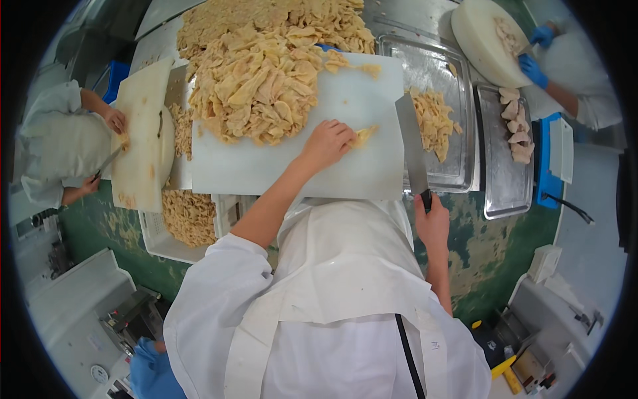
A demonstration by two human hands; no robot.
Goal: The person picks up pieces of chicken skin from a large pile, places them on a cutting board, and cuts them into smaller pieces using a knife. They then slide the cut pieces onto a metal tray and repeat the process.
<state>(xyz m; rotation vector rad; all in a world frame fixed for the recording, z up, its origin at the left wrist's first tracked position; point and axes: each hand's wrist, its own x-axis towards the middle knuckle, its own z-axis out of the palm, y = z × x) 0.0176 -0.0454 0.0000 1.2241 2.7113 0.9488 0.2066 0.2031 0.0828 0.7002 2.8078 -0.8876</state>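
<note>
My left hand [329,141] rests on the white cutting board [266,166], its fingers curled onto a small yellow strip of chicken skin [365,135]. A big heap of yellowish chicken skin [259,86] covers the board's far left part. In my right hand [433,216] is the black handle of a broad-bladed knife [413,143]. Its long blade points away from me, along the board's right edge and partly over the metal tray [458,171]. On that tray lies a smaller pile of cut skin pieces [433,123]. The tips of my left fingers are partly hidden.
At left a co-worker holds a knife over another board [143,100]. A crate of small pieces [189,218] stands below it. At right are a tray of pale meat pieces [520,133], a blue container [549,159] and a round board [478,33] with another person's gloved hands.
</note>
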